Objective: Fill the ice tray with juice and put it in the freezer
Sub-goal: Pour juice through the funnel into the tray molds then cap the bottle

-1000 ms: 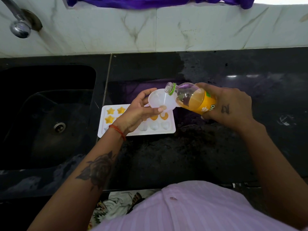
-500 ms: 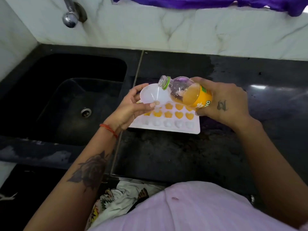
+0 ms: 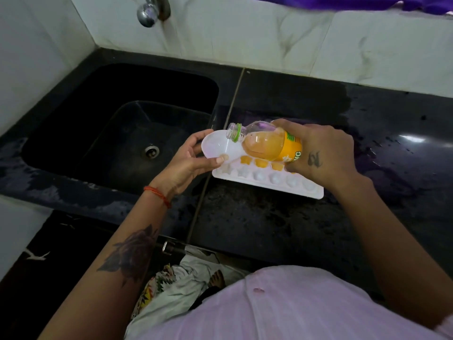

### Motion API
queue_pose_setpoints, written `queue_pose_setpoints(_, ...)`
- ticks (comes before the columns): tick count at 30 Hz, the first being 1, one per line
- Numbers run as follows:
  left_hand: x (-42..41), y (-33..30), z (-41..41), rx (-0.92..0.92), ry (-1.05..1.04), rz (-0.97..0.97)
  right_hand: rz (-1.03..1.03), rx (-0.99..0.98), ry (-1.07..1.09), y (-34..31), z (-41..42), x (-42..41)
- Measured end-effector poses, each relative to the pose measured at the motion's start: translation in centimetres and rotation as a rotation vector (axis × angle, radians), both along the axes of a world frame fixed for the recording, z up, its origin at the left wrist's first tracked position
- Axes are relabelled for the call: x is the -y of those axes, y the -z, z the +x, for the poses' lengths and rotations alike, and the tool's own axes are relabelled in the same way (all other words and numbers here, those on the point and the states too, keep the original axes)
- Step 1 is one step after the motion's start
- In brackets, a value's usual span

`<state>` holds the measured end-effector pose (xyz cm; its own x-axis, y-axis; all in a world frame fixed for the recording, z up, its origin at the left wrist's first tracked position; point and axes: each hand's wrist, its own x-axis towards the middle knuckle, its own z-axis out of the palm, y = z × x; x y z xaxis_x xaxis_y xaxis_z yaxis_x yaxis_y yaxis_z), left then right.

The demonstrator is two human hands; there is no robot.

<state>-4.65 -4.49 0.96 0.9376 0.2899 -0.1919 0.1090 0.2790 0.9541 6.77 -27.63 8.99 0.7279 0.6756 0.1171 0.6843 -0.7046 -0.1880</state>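
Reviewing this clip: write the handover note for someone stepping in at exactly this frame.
Left hand: holds the white funnel over the ice tray's left end.
Right hand: grips the tilted juice bottle, mouth at the funnel.
Tray sits on the black counter beside the sink.
Done: some far cells hold orange juice.
Left: the near row looks unfilled; then the freezer.

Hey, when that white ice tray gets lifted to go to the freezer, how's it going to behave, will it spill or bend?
The ice tray looks like thin, shallow plastic, so it may flex if lifted by one end. Several far cells hold orange juice while the near row looks empty, so the weight probably sits unevenly and it could tip. The open cells would likely slosh; carrying it level with both hands seems safest.
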Motion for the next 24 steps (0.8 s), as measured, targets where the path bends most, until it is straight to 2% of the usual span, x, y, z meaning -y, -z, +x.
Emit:
queue_pose_setpoints(7,0.02,0.37,0.34,-0.008,0.024,-0.001,-0.108,0.151,0.007,0.4,0.28,0.13)
queue_pose_setpoints(24,0.78,0.42,0.25,-0.018,0.035,-0.025,-0.11,0.18,-0.019,0.64,0.55,0.38)
